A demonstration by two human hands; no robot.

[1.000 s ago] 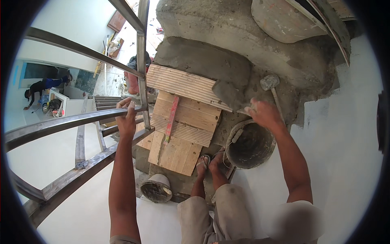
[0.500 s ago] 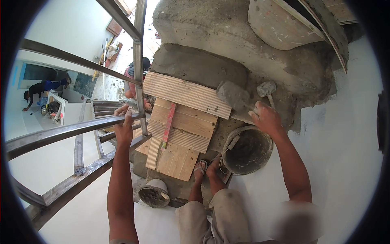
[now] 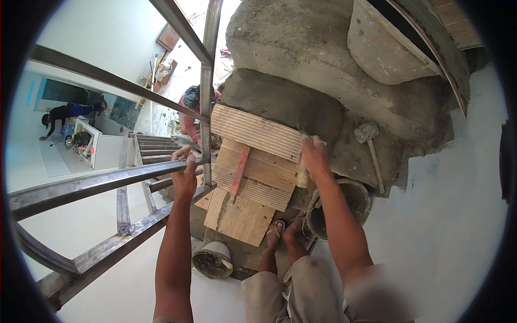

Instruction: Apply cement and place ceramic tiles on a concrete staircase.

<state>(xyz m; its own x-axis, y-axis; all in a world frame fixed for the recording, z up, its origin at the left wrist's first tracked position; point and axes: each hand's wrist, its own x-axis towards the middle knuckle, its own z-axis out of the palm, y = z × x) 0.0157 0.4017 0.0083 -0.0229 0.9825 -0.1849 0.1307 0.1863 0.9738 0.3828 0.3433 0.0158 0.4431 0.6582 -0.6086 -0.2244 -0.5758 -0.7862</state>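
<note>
My left hand [image 3: 186, 169] is closed around a metal bar of the railing [image 3: 113, 179]. My right hand [image 3: 315, 156] is closed on a trowel, whose pale handle [image 3: 302, 176] sticks out below the fingers; the blade is hidden. That hand is at the right end of a ridged tile [image 3: 253, 128], which lies on the step in front of a bed of wet grey mortar [image 3: 280, 97]. Below it, wood-look tiles [image 3: 242, 223] cover the lower steps, with a red spirit level [image 3: 240, 169] lying across them.
A mallet [image 3: 368, 134] lies on the rough concrete at right. A mortar bucket [image 3: 361, 202] stands partly under my right forearm, a smaller bucket [image 3: 212, 261] lower left. Beyond the railing, one person [image 3: 191, 110] crouches; another [image 3: 67, 112] bends farther off.
My right hand has moved left and the trowel blade has dropped from sight as its handle swung downward. My left hand keeps its grip on the railing. The whole view has shifted slightly.
</note>
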